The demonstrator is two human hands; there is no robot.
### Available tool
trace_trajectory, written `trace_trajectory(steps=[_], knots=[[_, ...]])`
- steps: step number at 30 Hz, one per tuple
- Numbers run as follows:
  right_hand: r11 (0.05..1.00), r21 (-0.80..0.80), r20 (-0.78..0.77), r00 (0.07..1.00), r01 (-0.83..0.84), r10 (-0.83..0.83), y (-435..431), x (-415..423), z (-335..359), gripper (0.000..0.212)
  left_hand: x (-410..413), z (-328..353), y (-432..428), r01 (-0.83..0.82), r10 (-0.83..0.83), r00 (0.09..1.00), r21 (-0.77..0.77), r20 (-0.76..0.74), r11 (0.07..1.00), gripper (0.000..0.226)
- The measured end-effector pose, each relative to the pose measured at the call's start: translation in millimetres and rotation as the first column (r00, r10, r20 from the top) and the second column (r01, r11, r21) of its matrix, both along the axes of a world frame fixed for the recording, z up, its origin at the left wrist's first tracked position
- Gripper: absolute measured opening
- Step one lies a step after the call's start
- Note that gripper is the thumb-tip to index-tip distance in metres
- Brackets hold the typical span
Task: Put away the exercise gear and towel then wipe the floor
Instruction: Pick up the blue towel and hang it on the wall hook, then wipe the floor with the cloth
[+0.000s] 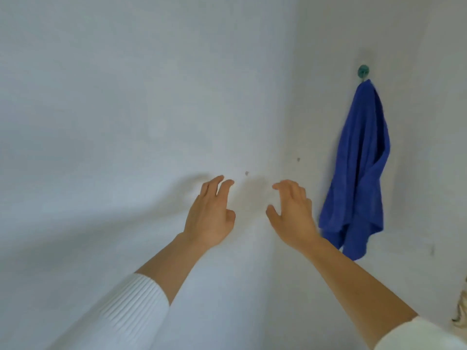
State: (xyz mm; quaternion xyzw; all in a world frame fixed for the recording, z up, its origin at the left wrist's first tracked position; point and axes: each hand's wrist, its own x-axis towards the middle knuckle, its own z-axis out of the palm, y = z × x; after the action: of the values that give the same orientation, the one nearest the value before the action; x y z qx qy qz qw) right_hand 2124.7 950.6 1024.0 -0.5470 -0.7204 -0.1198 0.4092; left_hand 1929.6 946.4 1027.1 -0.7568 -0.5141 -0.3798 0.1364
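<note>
The blue towel (358,168) hung from a teal hook (363,71) on the right-hand wall (417,122), near the room corner. The left hand (211,213) and right hand (290,213) hovered beside it, fingers loosely spread, holding nothing. Recommended: confirm the towel sat securely over the hook. The floor and exercise gear were out of frame; hook detail was blurred.

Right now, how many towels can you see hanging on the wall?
1. The blue towel hangs from a small green hook on the right-hand wall, just right of the right hand, which is not touching it. More could be outside the view.
</note>
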Motion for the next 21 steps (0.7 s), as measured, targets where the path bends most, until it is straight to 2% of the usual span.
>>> trace_trajectory(steps=[4, 9, 14, 21], knots=[[0.976, -0.069, 0.012, 0.978, -0.206, 0.207, -16.2, -103.3, -31.7, 0.045, -102.2, -30.9, -45.1, -0.226, 0.228, 0.974, -0.084, 0.012, 0.971, 0.059], [0.892, -0.183, 0.082, 0.898, -0.412, 0.432, -51.4, -243.9, -67.0, 0.051, -236.0, -63.5, -114.8, -0.475, 0.473, 0.879, -0.167, -0.058, 0.864, 0.056], [0.761, -0.278, 0.089, 0.773, -0.586, 0.628, -121.4, -420.3, -95.4, 0.054, -388.4, -93.4, -220.8, -0.668, 0.668, 0.739, -0.223, -0.090, 0.710, 0.054], [0.587, -0.410, 0.075, 0.615, -0.698, 0.785, -250.2, -655.9, -136.9, 0.057, -582.1, -133.9, -387.6, -0.816, 0.827, 0.545, -0.316, -0.138, 0.485, 0.052]])
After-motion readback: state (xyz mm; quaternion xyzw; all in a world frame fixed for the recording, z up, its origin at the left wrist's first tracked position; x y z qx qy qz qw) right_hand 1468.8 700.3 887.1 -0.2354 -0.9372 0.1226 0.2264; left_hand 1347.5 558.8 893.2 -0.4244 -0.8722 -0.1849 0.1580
